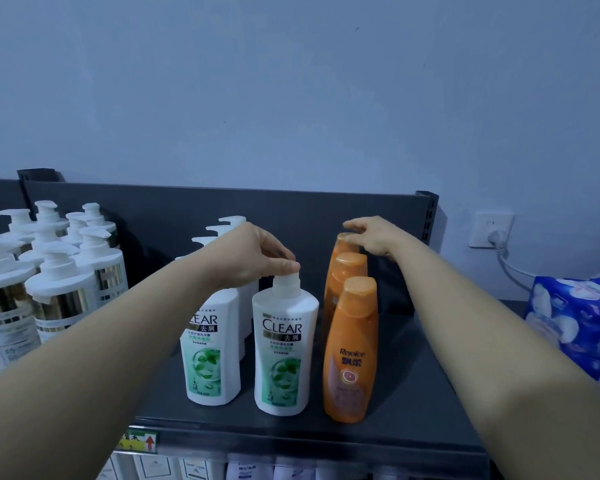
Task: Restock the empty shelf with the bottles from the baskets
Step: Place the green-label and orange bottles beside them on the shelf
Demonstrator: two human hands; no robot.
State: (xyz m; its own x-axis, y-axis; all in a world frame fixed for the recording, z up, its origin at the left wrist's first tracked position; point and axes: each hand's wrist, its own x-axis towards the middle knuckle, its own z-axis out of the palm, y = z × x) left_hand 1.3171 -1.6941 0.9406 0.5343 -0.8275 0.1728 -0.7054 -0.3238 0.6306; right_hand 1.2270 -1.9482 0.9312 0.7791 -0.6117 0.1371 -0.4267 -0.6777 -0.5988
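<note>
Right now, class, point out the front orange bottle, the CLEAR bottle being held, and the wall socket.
front orange bottle (350,356): head view, front label
held CLEAR bottle (284,344): head view, front label
wall socket (482,225): head view, faceplate

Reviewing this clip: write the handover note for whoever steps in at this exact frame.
Left hand: grips the pump top of the front right CLEAR bottle, which stands on the shelf.
Right hand: on the cap of the rear orange bottle; grip unclear.
Done: a column of CLEAR bottles to its left; three orange bottles lined front to back.
Left: the shelf has room right of the orange row; baskets are out of view, so remaining stock is unknown.
</note>
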